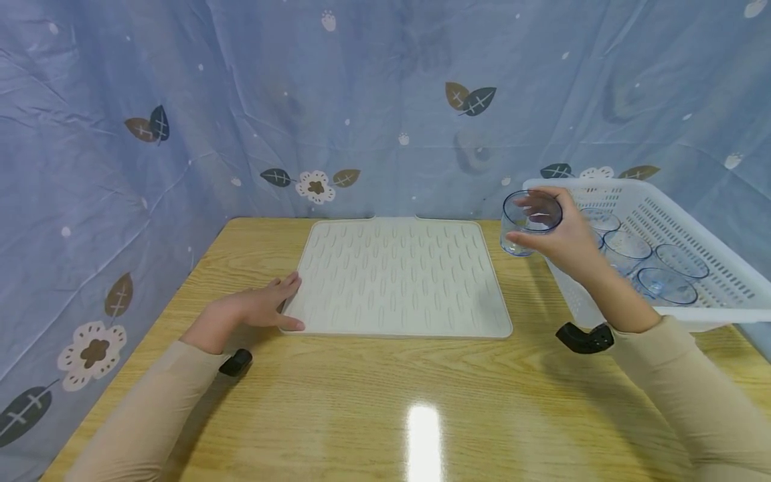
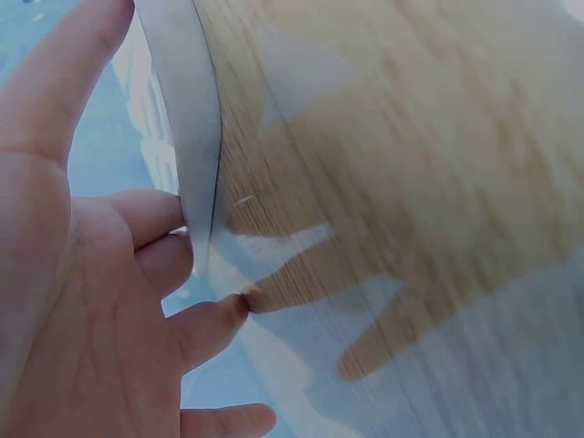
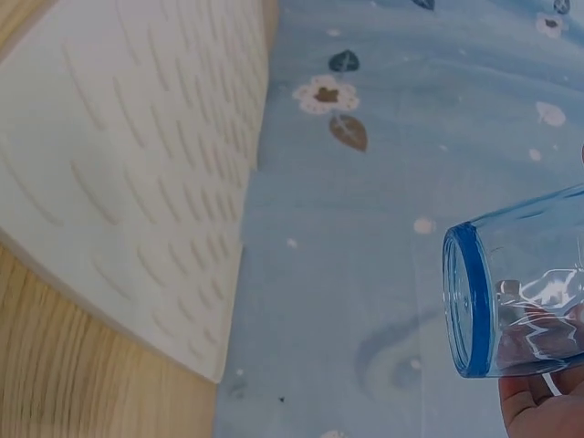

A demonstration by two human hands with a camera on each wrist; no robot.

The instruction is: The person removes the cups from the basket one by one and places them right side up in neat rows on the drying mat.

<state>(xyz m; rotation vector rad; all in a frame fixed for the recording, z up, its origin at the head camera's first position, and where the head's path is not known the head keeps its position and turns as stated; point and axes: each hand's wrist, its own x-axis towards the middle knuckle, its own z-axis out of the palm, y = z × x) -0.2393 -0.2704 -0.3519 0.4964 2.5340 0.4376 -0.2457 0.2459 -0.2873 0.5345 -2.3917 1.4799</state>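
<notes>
In the head view my right hand (image 1: 569, 234) grips a clear, blue-tinted drinking glass (image 1: 517, 234), thumb on the near side and fingers round the far side. The glass is upright, between the mat and the basket. Its thick blue base (image 3: 474, 301) shows in the right wrist view, with part of the hand below it. A white ridged drying mat (image 1: 397, 278) lies flat on the table. At its left edge rests my left hand (image 1: 259, 304), fingers spread, fingertips and thumb touching the rim. The left wrist view shows these fingers (image 2: 210, 333) against the mat's edge.
A white slatted plastic basket (image 1: 711, 234) stands at the right of the wooden table (image 1: 337, 402), holding several more blue-tinted glasses (image 1: 626, 248). A blue curtain (image 1: 385, 107) with flowers and leaves hangs behind the table and along its left side.
</notes>
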